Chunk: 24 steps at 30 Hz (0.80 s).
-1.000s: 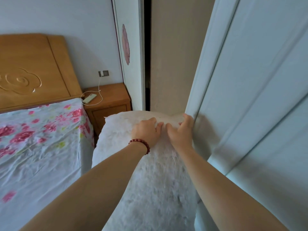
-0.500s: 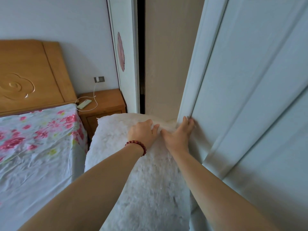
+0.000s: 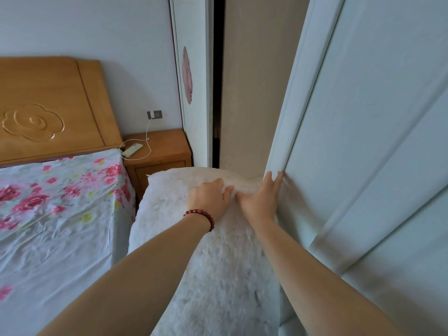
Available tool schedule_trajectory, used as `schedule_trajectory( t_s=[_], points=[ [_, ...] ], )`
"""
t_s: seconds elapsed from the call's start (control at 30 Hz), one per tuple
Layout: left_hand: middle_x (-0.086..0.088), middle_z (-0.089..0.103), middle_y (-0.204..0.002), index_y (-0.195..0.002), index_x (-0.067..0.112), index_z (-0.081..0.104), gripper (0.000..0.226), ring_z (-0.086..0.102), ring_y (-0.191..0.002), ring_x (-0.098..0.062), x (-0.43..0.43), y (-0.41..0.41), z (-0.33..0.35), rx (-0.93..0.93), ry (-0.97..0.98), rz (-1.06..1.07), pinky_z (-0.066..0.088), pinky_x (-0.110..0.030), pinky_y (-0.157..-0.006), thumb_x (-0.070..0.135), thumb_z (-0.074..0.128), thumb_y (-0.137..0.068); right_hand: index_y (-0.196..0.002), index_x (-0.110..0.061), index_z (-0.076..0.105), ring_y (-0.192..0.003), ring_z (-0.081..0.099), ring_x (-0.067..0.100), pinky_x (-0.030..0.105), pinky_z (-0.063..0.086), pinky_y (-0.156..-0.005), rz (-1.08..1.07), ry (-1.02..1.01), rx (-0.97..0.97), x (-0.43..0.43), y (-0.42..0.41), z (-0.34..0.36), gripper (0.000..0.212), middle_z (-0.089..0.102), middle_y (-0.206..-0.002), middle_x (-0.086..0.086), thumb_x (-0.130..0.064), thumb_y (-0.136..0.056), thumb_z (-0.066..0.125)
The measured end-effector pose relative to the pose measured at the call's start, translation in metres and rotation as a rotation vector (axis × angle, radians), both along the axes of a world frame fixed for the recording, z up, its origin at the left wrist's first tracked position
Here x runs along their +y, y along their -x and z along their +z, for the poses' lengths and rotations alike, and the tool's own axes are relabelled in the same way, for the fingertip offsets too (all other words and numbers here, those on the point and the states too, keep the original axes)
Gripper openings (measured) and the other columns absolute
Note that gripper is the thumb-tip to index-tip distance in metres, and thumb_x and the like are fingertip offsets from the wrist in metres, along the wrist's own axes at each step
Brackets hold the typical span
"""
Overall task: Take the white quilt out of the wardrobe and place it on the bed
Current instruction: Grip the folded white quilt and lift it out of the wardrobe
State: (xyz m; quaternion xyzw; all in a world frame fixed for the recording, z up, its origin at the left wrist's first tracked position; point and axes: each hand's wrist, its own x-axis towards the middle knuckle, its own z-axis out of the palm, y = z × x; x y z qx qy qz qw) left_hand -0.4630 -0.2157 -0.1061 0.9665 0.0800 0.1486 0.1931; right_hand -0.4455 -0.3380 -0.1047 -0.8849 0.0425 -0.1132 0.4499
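Note:
The white quilt (image 3: 218, 275), a thick fluffy bundle, stands on end between my forearms, beside the bed (image 3: 55, 226) with its floral sheet. My left hand (image 3: 208, 200), with a red bead bracelet at the wrist, is curled into the quilt's top. My right hand (image 3: 261, 202) lies flat on the quilt top right beside it. Its fingers are stretched out, and the tips touch the edge of the pale wardrobe door (image 3: 363, 141). The quilt's lower part runs out of view.
The wardrobe's other door (image 3: 194, 81) stands behind the quilt, with a dark gap (image 3: 217, 93) beside it. A wooden nightstand (image 3: 162, 151) with a charging phone (image 3: 132, 150) fills the corner by the wooden headboard (image 3: 48, 105). The quilt fills the narrow space between bed and wardrobe.
My right hand has gone from gripping the quilt to lying flat with its fingertips on the door edge. The view has shifted slightly; the left hand stays curled into the quilt.

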Motion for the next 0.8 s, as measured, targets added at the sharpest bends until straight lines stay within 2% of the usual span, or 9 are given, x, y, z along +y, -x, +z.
schedule_trajectory(
  t_s=[0.13,0.27,0.33,0.5,0.67,0.8],
  points=[
    [0.004,0.047,-0.056,-0.069,0.022,0.043,0.039,0.047,-0.051,-0.015,0.013,-0.014,0.001,0.018,0.010,0.018,0.032,-0.023,-0.044,0.053,0.035,-0.091,-0.148,-0.013,0.007,-0.145,0.010,0.017,0.016,0.025,-0.092,0.029,-0.027,0.042,0.010,-0.017,0.001,0.101,-0.016,-0.159,0.001,-0.028,-0.073,0.073],
    [0.004,0.048,-0.058,-0.071,0.021,0.045,0.039,0.048,-0.054,-0.016,0.032,-0.033,-0.002,0.038,0.009,0.014,0.037,-0.025,-0.047,0.053,0.035,-0.091,-0.148,-0.018,0.005,-0.144,0.011,0.016,0.017,0.025,-0.084,0.031,-0.033,0.045,0.029,-0.037,-0.001,0.104,-0.024,-0.156,0.000,-0.028,-0.070,0.075],
    [0.003,0.051,-0.061,-0.075,0.020,0.049,0.039,0.052,-0.058,-0.019,0.045,-0.044,-0.003,0.049,0.009,0.018,0.042,-0.027,-0.050,0.053,0.035,-0.091,-0.148,-0.020,0.005,-0.144,0.012,0.017,0.017,0.025,-0.085,0.029,-0.048,0.040,0.041,-0.049,-0.003,0.108,-0.029,-0.154,0.000,-0.030,-0.068,0.077],
    [0.000,0.053,-0.064,-0.076,0.019,0.049,0.039,0.051,-0.059,-0.020,0.077,-0.076,0.003,0.033,-0.008,0.011,0.038,-0.026,-0.051,0.052,0.036,-0.091,-0.148,-0.027,0.004,-0.138,0.031,0.019,0.019,0.033,-0.083,-0.013,-0.102,0.088,0.073,-0.080,0.002,0.115,-0.041,-0.148,-0.001,-0.037,-0.063,0.081],
    [-0.003,0.057,-0.067,-0.077,0.017,0.050,0.041,0.055,-0.063,-0.024,0.106,-0.104,0.011,0.034,-0.027,-0.012,0.042,-0.028,-0.053,0.052,0.034,-0.092,-0.148,-0.024,0.007,-0.140,0.028,0.021,0.022,0.035,-0.093,-0.051,-0.110,0.083,0.093,-0.107,0.004,0.121,-0.040,-0.149,0.003,-0.044,-0.057,0.084],
    [0.000,0.053,-0.065,-0.074,0.019,0.047,0.040,0.053,-0.062,-0.022,0.125,-0.123,0.013,0.030,-0.030,-0.023,0.038,-0.027,-0.052,0.053,0.034,-0.091,-0.148,-0.027,0.002,-0.141,0.028,0.022,0.027,0.036,-0.098,-0.049,-0.107,0.132,0.107,-0.130,0.005,0.127,-0.043,-0.147,-0.002,-0.050,-0.054,0.084]
  ],
)
